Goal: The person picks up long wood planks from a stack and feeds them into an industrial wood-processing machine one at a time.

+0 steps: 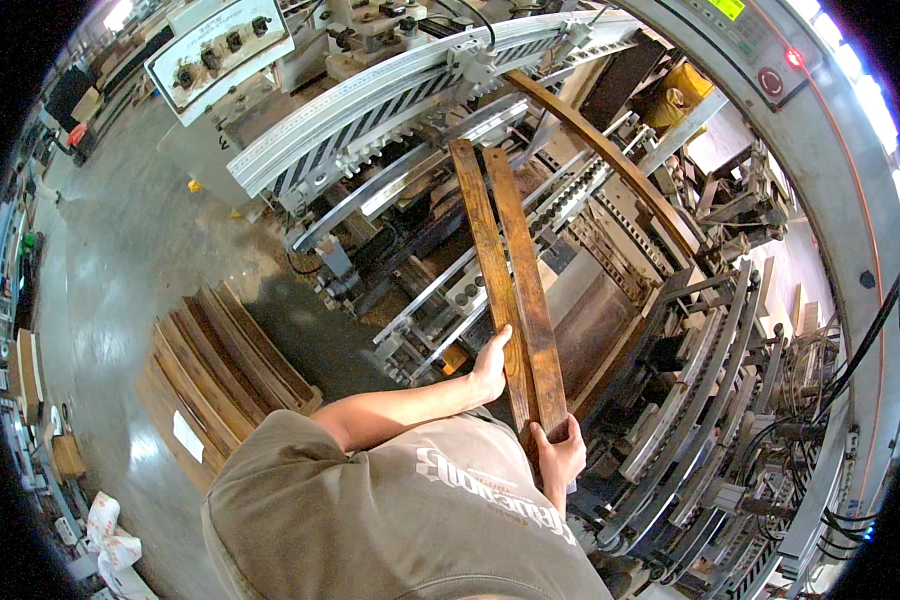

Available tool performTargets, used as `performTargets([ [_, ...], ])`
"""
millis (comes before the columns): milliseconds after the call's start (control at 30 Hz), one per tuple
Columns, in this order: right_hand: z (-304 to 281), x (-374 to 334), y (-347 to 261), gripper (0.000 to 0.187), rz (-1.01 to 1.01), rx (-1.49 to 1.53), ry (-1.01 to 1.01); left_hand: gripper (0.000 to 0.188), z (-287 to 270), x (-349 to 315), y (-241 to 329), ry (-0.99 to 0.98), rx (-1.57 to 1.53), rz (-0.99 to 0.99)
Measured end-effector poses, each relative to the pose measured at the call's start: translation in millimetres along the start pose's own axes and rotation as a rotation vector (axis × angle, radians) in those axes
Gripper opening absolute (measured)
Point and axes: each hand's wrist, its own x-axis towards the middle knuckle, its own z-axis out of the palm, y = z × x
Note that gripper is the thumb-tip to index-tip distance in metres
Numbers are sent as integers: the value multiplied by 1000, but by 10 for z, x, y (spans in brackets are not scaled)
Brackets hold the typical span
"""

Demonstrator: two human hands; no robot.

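Note:
Two long, narrow wooden boards, brown and mottled, lie side by side in front of my body and point away from me: the left board (487,250) and the right board (525,265). Their far ends stand slightly apart, and a hole shows near the tip of each. My left hand (491,366) holds the left board's outer edge, thumb on top, partway along the near half. At the near end, my right hand (562,456) grips the right board with its thumb over the face. The fingers underneath are hidden.
A machine with a striped metal rail (370,120) spans the space ahead. Another wooden strip (610,150) rests across it, to the right of the boards. A stack of brown boards (225,360) stands at my left. A control panel (760,50) with a red button sits far right, above cables.

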Motion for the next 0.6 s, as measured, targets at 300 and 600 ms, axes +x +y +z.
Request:
performTargets([
  [300, 43, 7, 61, 68, 55, 10, -60, 54, 75, -85, 66, 21, 70, -35],
  [600, 141, 4, 208, 72, 61, 159, -144, 63, 55, -95, 75, -66, 145, 12],
])
